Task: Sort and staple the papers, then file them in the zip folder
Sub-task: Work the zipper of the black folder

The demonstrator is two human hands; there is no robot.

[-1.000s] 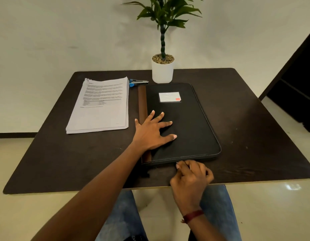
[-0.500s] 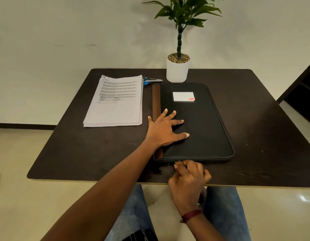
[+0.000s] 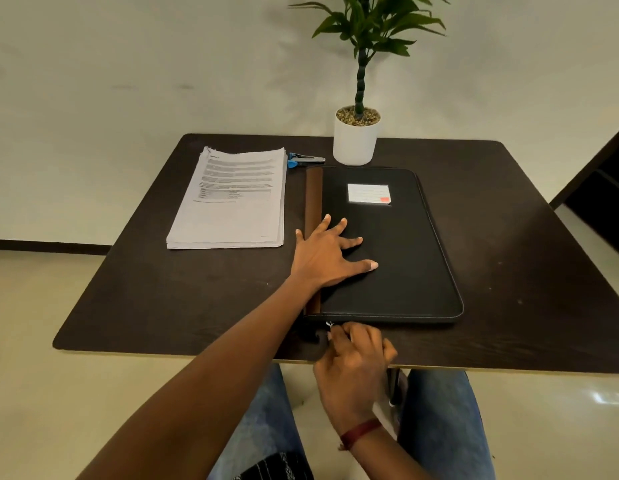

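A black zip folder (image 3: pixel 405 244) with a brown spine and a white label lies closed in the middle of the dark table (image 3: pixel 526 271). My left hand (image 3: pixel 327 254) presses flat on its cover near the spine, fingers spread. At the folder's near edge my right hand (image 3: pixel 353 355) pinches the small metal zip pull (image 3: pixel 330 324) close to the near left corner. A stack of printed papers (image 3: pixel 232 202) lies to the left of the folder. A blue and silver stapler (image 3: pixel 304 159) sits behind the papers' far right corner.
A white pot with a green plant (image 3: pixel 356 136) stands at the table's far edge, just behind the folder. The table's near edge runs right under my right hand. A wall rises behind the table, and dark furniture stands at the far right.
My right hand has slid left along the folder's near edge to the zip pull. The left hand stays flat on the cover. The camera view has shifted.
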